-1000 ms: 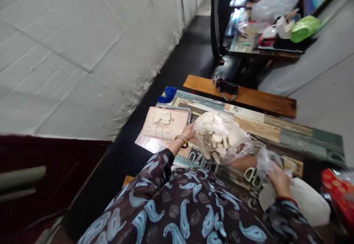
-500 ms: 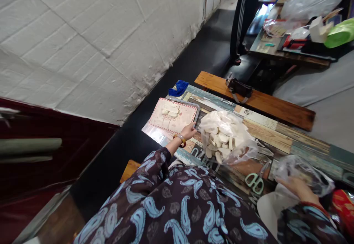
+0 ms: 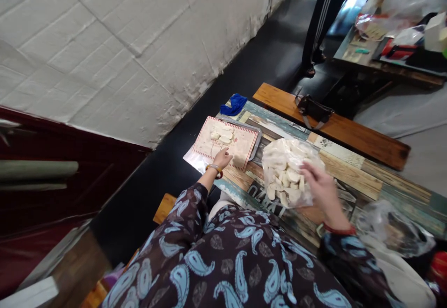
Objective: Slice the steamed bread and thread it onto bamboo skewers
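1. The clear plastic bag, filled with flat, pale slices [image 3: 285, 177], stands on the wood-patterned surface [image 3: 356, 177], in front of the person. The heaped slices show at its near, left part, and their long axes point in mixed directions.

2. The right hand [image 3: 324, 191] is the nearer one to this bag. It comes from the right side, with the fingers at the plastic. From these fingers, the visible slices lie to the left and a little toward the body. The fingers are close together; whether they pinch the plastic or a slice, I cannot tell.

3. The left hand [image 3: 220, 159] is over the near edge of the pink sheet with a striped red border [image 3: 202, 144]. Its fingers are loosely bent and a little apart, and I see nothing between them.

4. The small group of pale oblong pieces [image 3: 223, 137] lies on this sheet, just beyond the left fingers. Their long axis runs roughly from left to right, across the direction of the left forearm. The sheet lies partly over the grey metal tray [image 3: 259, 144], to the left of the bag.
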Demonstrator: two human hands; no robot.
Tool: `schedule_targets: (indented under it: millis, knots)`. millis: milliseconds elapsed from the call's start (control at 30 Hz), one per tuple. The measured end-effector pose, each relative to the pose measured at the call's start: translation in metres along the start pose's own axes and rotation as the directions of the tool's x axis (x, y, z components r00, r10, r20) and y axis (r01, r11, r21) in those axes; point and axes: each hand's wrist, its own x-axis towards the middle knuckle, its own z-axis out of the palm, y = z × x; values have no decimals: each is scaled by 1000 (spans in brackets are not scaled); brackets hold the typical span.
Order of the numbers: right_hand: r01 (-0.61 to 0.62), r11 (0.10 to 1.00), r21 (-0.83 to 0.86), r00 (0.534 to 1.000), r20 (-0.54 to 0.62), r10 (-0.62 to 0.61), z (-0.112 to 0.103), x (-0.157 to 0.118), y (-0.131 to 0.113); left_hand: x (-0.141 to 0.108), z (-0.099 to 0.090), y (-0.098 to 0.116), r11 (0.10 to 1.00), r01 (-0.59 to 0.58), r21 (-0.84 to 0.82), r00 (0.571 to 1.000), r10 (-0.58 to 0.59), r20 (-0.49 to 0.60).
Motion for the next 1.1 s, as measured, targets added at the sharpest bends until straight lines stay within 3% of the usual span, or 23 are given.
schedule_targets:
  millis: [67,133,200,267,333,433,667,900,1100]
  knots:
    - [67,986,151,953,283,-108,68,5,-33,9,-13,-13,1000,9,8,999,-9,-42]
    - [84,982,170,898,413,-149,125,9,-45,19,-30,-28,999,16,28,996,-14,-83]
    - [69,990,120,906,408,-113,165,16,-41,33,-49,-45,998,32,60,991,-24,-129]
    - [13,999,39,944,330,-25,189,28,-27,50,-69,-63,993,62,99,983,-44,-180]
    - [-73,997,-38,969,233,80,201,40,-10,70,-85,-81,986,97,135,974,-66,-216]
    - [-207,972,-115,966,136,222,215,51,7,101,-101,-104,975,136,177,973,-98,-207]
    - [-408,896,-177,905,47,422,252,49,7,154,-112,-133,969,100,227,995,-102,-3]
    - [-483,856,-185,861,77,503,267,47,-1,196,-121,-139,965,96,243,990,-119,81]
    - [-584,797,-152,789,125,602,295,39,-17,219,-136,-119,970,28,243,987,-66,148]
